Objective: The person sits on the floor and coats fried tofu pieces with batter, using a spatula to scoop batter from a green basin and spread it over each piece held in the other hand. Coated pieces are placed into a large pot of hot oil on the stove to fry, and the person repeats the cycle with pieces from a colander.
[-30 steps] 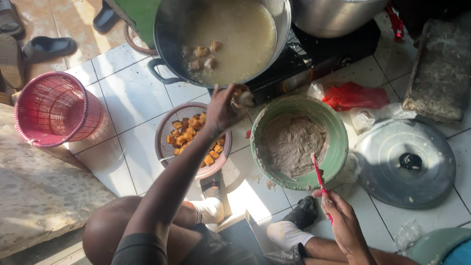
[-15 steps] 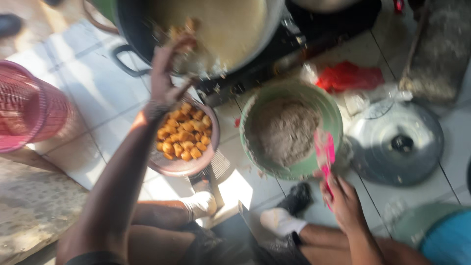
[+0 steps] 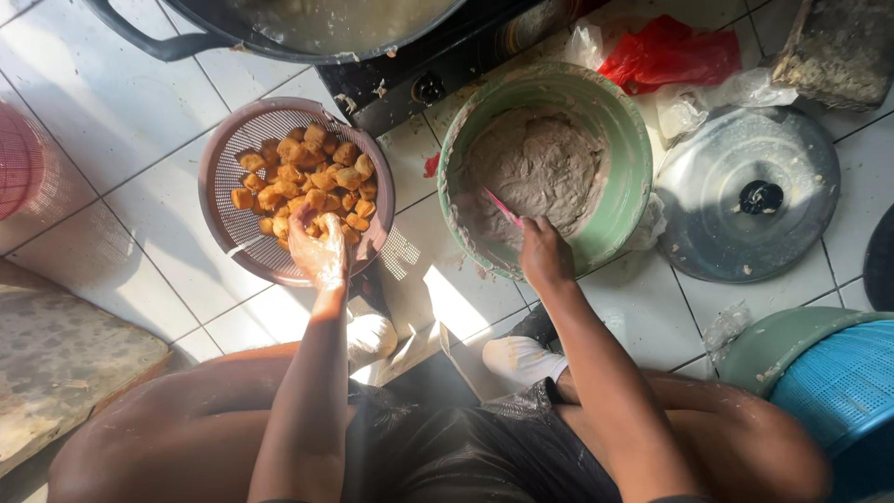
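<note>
My left hand (image 3: pixel 318 250) reaches into a brown plastic colander (image 3: pixel 235 186) on the tiled floor and closes its fingers on one of the golden fried cubes (image 3: pixel 307 177) piled inside. My right hand (image 3: pixel 544 253) grips a pink spoon (image 3: pixel 503 209) whose tip is pushed into the grey-brown paste (image 3: pixel 535 168) filling a green bowl (image 3: pixel 626 177). The bowl stands just right of the colander. A big dark wok (image 3: pixel 307 28) of pale liquid sits on a stove at the top edge.
A round metal lid (image 3: pixel 745 200) with a black knob lies right of the bowl. Red and clear plastic bags (image 3: pixel 670 58) lie behind it. A pink basket (image 3: pixel 19 158) is at the left edge, a blue basket (image 3: pixel 833 391) at lower right.
My left hand came down from the wok's rim into the colander of fried cubes. My right hand moved the pink spoon from beside the bowl into the paste.
</note>
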A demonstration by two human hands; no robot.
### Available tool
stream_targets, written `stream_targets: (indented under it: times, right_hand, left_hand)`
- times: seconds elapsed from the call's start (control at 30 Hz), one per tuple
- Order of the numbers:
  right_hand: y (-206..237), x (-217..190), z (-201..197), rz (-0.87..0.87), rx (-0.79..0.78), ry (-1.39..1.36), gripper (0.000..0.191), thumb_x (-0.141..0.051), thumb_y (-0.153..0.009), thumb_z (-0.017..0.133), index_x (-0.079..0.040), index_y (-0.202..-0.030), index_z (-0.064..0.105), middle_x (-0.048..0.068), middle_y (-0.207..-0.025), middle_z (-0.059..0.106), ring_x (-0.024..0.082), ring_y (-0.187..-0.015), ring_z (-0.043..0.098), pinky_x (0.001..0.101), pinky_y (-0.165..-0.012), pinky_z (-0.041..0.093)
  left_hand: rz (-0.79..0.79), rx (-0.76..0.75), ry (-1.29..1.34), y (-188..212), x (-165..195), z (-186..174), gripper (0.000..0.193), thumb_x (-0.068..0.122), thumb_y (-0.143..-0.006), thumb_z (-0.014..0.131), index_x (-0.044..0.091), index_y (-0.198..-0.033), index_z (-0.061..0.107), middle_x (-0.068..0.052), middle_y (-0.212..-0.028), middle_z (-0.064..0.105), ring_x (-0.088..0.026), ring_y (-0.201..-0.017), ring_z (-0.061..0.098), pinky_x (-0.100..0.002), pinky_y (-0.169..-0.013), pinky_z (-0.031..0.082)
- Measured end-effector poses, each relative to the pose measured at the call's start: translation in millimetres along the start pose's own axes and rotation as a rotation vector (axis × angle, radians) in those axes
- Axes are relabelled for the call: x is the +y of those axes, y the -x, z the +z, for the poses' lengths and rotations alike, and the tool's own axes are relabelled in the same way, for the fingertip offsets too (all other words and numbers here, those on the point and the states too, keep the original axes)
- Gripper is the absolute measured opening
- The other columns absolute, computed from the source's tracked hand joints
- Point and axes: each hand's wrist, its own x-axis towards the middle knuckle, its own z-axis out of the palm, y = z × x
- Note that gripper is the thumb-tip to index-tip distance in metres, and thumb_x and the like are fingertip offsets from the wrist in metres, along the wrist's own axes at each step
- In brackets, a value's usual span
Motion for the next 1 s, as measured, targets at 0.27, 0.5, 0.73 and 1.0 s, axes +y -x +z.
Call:
stream_targets:
  times: [0.27, 0.5, 0.73, 1.0]
  right_hand:
    - [-24.3, -44.5, 21.9, -0.093, -0.029, -0.434, 0.023, 0.001, -0.089, 0.055, 0.002, -0.106, 0.070, 0.020, -0.096, 0.071, 0.039, -0.093, 0.070, 0.0446, -0.081, 0.056]
    - [7.8, -42.7, 25.0, 0.436, -0.151, -1.051, 0.025, -0.014, -0.097, 0.063, -0.002, -0.118, 0.069, 0.003, -0.085, 0.071, 0.010, -0.067, 0.059, 0.0269, -0.058, 0.048]
    - [49.8, -33.4, -55.1, 0.534, -0.236, -1.566, 0.018, -0.011, -0.100, 0.056, -0.003, -0.114, 0.063, 0.001, -0.082, 0.061, 0.004, -0.058, 0.048, 0.0206, -0.046, 0.031]
    - [134.0, -10.6, -163.2, 0.496, -0.203, -1.541, 0.012, -0.021, -0.100, 0.059, -0.010, -0.105, 0.059, -0.005, -0.070, 0.048, 0.003, -0.050, 0.036, 0.0211, -0.041, 0.024]
  left_hand:
    - [0.049, -0.129, -0.327, -32.8, -20.7, -10.1, 0.056, 0.025, -0.087, 0.076, 0.005, -0.136, 0.057, -0.018, -0.133, 0.062, -0.038, -0.130, 0.052, -0.048, -0.111, 0.039]
    - [0.090, -0.202, -0.216, -26.7, -10.1, 1.8, 0.083, 0.026, -0.081, 0.078, -0.003, -0.147, 0.036, -0.027, -0.136, 0.053, -0.045, -0.127, 0.048, -0.052, -0.107, 0.039]
    - [-0.280, -0.111, -0.182, -27.3, 13.4, -13.3, 0.046, 0.034, -0.096, 0.070, 0.006, -0.127, 0.050, -0.021, -0.115, 0.067, -0.041, -0.109, 0.064, -0.053, -0.093, 0.048]
    - [0.036, 0.169, -0.015, 10.3, 25.1, -26.9, 0.035, 0.026, -0.104, 0.058, 0.002, -0.130, 0.056, -0.021, -0.115, 0.067, -0.036, -0.100, 0.066, -0.048, -0.088, 0.051]
